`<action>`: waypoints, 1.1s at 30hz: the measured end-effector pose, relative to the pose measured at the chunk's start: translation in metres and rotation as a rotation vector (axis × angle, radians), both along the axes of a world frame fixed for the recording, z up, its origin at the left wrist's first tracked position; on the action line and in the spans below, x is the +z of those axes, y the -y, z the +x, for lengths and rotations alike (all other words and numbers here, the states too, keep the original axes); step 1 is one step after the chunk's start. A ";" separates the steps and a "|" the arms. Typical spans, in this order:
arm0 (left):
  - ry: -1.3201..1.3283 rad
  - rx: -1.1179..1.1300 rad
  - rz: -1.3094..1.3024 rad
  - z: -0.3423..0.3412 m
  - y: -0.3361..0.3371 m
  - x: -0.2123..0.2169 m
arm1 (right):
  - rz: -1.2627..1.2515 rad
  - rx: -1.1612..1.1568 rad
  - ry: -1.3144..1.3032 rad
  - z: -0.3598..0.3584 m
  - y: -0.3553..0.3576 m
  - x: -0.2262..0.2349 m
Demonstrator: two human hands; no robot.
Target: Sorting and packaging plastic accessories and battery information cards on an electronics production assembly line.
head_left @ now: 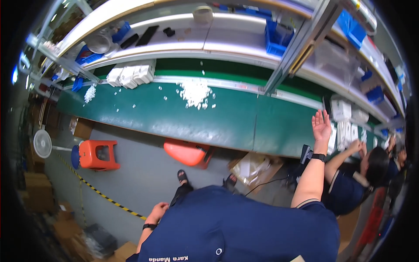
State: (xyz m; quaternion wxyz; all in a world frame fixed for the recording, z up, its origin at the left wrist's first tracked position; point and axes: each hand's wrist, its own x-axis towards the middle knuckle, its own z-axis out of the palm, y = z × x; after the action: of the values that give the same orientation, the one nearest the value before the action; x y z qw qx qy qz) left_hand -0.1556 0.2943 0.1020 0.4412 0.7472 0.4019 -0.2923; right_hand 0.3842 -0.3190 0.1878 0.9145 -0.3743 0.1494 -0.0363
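Note:
My right hand (321, 125) is raised over the right part of the green bench (227, 118), palm up and fingers stretched out, with nothing in it. It is nearest to the white stacks at the bench's right. Low beside my body, my left hand (159, 211) hangs away from the bench, its fingers loosely curled, with nothing visible in them. A pile of small white pieces (195, 93) lies on the bench, several strays around it. Farther left are a smaller pile of pieces (90, 94) and white stacked packs (132, 73).
At right, a co-worker (349, 187) works beside white stacks (345, 133). Below the bench are an orange stool (98, 155), another orange seat (187, 153) and a carton with clear plastic (253, 168). Shelves above hold blue bins (278, 38). A metal post (297, 50) rises behind the bench.

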 end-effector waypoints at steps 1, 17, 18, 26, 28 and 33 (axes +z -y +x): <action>0.056 -0.075 -0.054 -0.004 -0.024 -0.016 | -0.018 0.012 -0.031 -0.026 -0.005 -0.008; 0.071 -0.772 -0.235 0.146 -0.239 -0.108 | -0.780 0.673 -0.987 -0.458 -0.280 -0.135; 0.092 -0.812 -0.256 0.161 -0.235 -0.115 | -0.745 0.664 -1.009 -0.466 -0.295 -0.133; 0.244 -0.847 -0.328 0.244 -0.218 -0.150 | -0.699 0.559 -1.002 -0.469 -0.310 -0.127; 0.274 -0.787 -0.330 0.254 -0.211 -0.155 | -0.681 0.517 -1.023 -0.459 -0.296 -0.137; 0.329 -0.446 -0.191 0.204 -0.266 -0.143 | -0.851 0.680 -0.923 -0.367 -0.260 -0.156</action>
State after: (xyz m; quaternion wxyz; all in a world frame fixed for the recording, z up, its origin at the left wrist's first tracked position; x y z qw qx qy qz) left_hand 0.0480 0.5603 -0.0407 0.4938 0.8094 0.1216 -0.2936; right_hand 0.0171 -0.0585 0.0316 0.4933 -0.7016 0.3691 0.3580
